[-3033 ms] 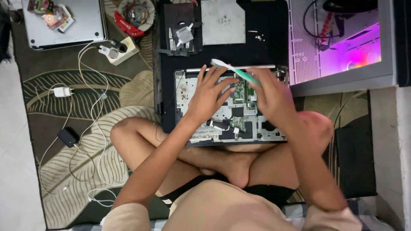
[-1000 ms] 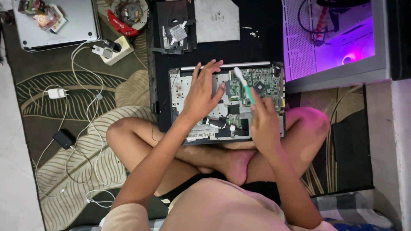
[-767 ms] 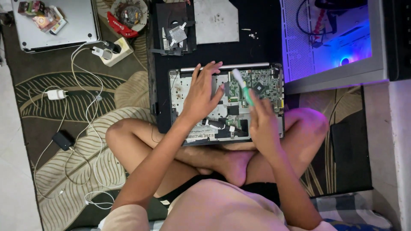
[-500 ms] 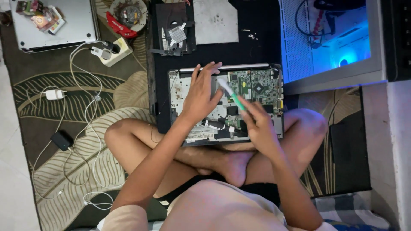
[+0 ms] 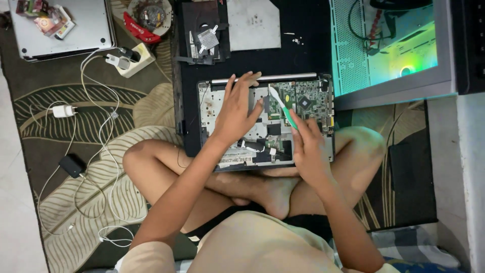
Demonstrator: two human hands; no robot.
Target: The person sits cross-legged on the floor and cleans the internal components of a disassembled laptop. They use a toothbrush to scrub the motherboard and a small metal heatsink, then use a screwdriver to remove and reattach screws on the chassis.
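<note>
An opened laptop base [image 5: 209, 108] with its circuit board [image 5: 308, 101] exposed lies on a black mat over my crossed legs. My left hand [image 5: 237, 108] rests flat on the board's left half, fingers spread. A green-and-white toothbrush [image 5: 283, 107] is gripped in my right hand [image 5: 308, 146], with its bristle end tilted up and left onto the board's centre.
A closed silver laptop [image 5: 76, 30] sits at the back left. A power strip [image 5: 134, 58] and white cables [image 5: 108, 146] lie on the patterned rug. A metal plate [image 5: 252, 23] and loose parts [image 5: 207, 38] are behind the board. A lit computer case [image 5: 389, 45] stands at right.
My right hand has drawn the toothbrush leftward across the board, from the right side toward the centre. The left hand stays pressed in place. The case lighting has gone from purple to green.
</note>
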